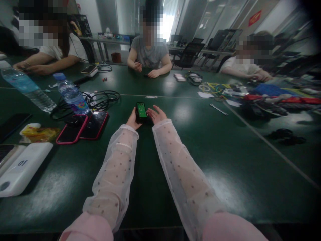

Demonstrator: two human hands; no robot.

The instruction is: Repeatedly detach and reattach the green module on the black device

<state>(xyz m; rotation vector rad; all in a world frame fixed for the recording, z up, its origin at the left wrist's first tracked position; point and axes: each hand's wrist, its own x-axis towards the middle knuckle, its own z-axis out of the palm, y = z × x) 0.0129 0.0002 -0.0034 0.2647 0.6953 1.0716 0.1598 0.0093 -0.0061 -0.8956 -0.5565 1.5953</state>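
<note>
A small black phone (142, 110) with a lit green screen is held upright-tilted above the dark green table (188, 144). My left hand (134, 119) grips it along its left side and lower edge. Just right of the phone is my right hand (156, 114), its fingers spread and nothing in it; whether a fingertip touches the phone's edge I cannot tell. Sheer dotted sleeves cover both my forearms. To the left, two phones in red-pink cases, one (72, 130) overlapping the other (94, 125), lie on the table.
Water bottles (71, 93) and black cables (107, 97) occupy the left, with a white power bank (26, 170) nearer. A wrench (218, 109) lies right, before tangled cables and a red-blue pile (273, 97). Across the table sit several people, one person (150, 50) straight ahead.
</note>
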